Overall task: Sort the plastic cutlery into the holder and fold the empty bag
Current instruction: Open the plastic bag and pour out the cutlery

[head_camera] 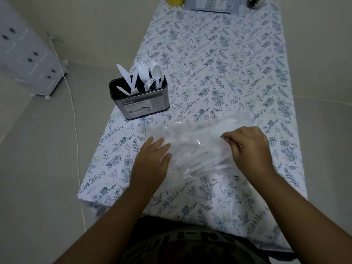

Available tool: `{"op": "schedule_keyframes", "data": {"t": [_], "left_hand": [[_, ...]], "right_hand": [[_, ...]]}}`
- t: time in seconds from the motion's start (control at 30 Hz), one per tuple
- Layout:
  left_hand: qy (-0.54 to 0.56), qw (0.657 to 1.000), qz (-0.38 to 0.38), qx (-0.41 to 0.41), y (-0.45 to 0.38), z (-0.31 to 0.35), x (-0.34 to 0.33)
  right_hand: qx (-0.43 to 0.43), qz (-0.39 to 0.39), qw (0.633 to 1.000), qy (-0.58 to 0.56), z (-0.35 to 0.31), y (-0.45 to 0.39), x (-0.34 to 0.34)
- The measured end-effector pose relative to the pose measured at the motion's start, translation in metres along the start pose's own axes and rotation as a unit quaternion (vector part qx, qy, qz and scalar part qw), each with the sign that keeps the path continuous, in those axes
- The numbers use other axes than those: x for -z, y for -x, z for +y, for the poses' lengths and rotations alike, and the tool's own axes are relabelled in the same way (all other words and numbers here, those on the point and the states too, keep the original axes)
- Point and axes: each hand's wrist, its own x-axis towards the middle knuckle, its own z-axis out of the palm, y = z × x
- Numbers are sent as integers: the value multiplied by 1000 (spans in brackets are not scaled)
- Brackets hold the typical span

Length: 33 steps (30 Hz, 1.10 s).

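Your left hand (152, 159) lies flat on the clear bag (198, 147); your right hand (249, 145) pinches it (flimsy, slippery film, so grip an edge).

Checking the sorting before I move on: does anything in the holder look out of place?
One white plastic knife lies slumped at a slant, low in the left compartment of the metal cutlery holder, while the rest of the cutlery stands more upright.

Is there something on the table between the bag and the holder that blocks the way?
Nothing visible does. Only bare tablecloth lies between the bag and the holder, which stands to the bag's far left.
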Motion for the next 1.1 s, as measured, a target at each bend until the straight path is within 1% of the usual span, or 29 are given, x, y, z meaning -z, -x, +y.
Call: {"op": "schedule_keyframes", "data": {"t": [0.07, 0.3, 0.47, 0.6, 0.7, 0.83, 0.97, 1.1], "left_hand": [[7, 1000, -6, 2, 5, -2, -5], [39, 999, -24, -2, 18, -3, -7], [50, 998, -24, -17, 25, 0, -9], [50, 998, -23, -41, 27, -2, -11], [59, 996, -18, -60, 23, -1, -9], [63, 992, 11, -107, 16, 5, -6], [84, 987, 24, -135, 19, 5, -2], [106, 986, 7, -127, 27, -5, -3]], "right_hand": [[13, 16, 1000, 10, -15, 3, 11], [45, -2, 999, 3, -23, 18, 27], [5, -29, 1000, 9, -17, 27, 32], [-19, -27, 999, -1, -24, 30, 38], [-26, -55, 998, 10, -32, 35, 25], [-48, -87, 994, 50, -24, 50, -7], [-82, -71, 993, 44, -24, 53, -23], [-67, -56, 994, 68, -21, 42, -32]]}}
